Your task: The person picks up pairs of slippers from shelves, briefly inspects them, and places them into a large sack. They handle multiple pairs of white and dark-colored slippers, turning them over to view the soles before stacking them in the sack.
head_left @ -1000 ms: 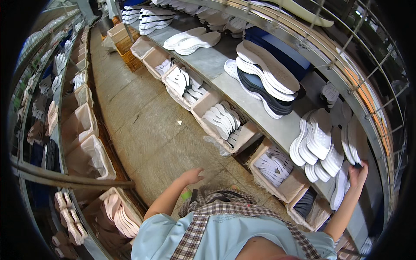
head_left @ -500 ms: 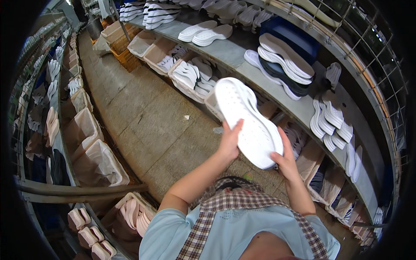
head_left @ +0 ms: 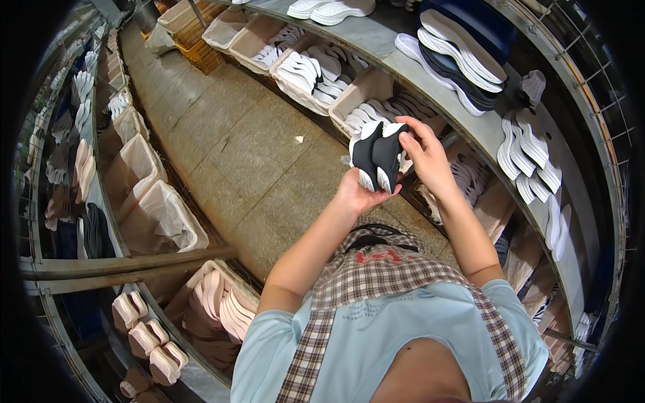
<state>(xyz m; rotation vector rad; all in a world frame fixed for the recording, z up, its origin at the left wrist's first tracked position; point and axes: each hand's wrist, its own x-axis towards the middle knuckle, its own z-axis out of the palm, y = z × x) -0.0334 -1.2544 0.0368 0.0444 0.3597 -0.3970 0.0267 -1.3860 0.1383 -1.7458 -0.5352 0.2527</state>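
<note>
I hold a pair of shoe soles (head_left: 385, 153) with black sides and white edges, pressed side by side and seen end-on. My left hand (head_left: 365, 192) supports them from below, its fingers under the near end. At the upper right, my right hand (head_left: 424, 152) grips them with the thumb on the near sole and the fingers over the far end. Just beyond them is a lined bin (head_left: 363, 92) filled with white and grey soles.
A metal shelf (head_left: 376, 41) curves along the right, bearing stacked white soles (head_left: 529, 149) and a pile of larger black, white and grey soles (head_left: 463, 57). More lined bins (head_left: 176, 218) line the left of the aisle floor (head_left: 235, 144). A metal bar (head_left: 121, 264) crosses at lower left.
The soles have been turned from showing a broad white face to showing their black and white ends. Both hands have shifted grip around them, and the view has moved slightly.
</note>
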